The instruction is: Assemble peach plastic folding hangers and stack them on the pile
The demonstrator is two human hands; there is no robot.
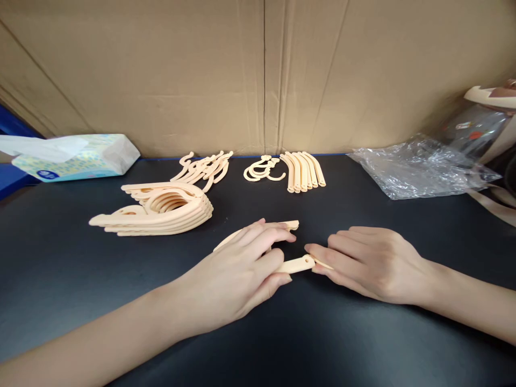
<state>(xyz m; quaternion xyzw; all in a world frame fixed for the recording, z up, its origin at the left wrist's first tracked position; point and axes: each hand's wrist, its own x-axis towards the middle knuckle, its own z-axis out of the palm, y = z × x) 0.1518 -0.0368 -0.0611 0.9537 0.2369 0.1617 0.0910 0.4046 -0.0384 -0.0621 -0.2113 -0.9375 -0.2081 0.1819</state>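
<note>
Left hand [245, 269] clamps a flat, cream plastic bar with a holed end [296, 264] over the matte black tabletop [322, 344]. Right hand [371, 263] pinches a slim, cream plastic piece [323, 263], mostly hidden, at that end; whether joined, cannot tell. Risk: off-line pressure could make the ends slip; a slack left grip could let the bar twist.
</note>
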